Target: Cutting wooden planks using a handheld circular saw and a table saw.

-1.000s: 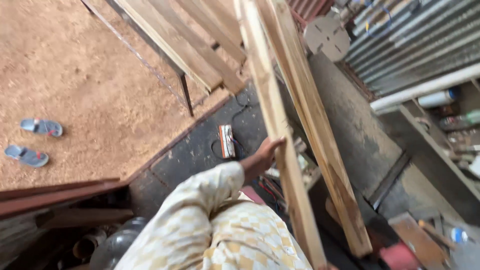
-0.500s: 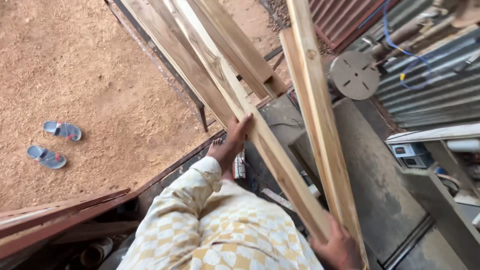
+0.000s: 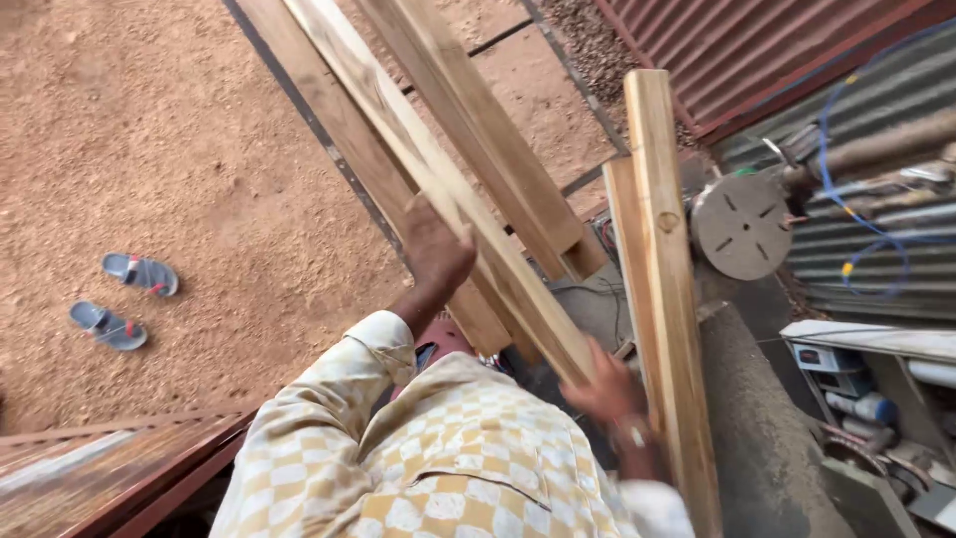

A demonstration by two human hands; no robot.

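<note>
A: Where's the long plank (image 3: 438, 189)?
B: Slanting up-left to lower-right over the sawdust floor (image 3: 179, 149), just above the person's checked shirt (image 3: 448, 458).

A: Who's got it?
B: Left hand (image 3: 435, 251) wraps it abt mid-length, fingers curled round the edge. Right hand (image 3: 604, 387) grips the lower end, fingers closed on it.

A: Anything beside it?
B: More planks lie parallel w/ it. Two upright planks (image 3: 662, 289) stand just right of the right hand. Round disc (image 3: 742, 227) further right; pair of blue sandals (image 3: 121, 299) well apart, left

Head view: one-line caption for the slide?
Left hand and right hand grip a long plank among leaning boards, sandals on the sawdust floor.
</note>
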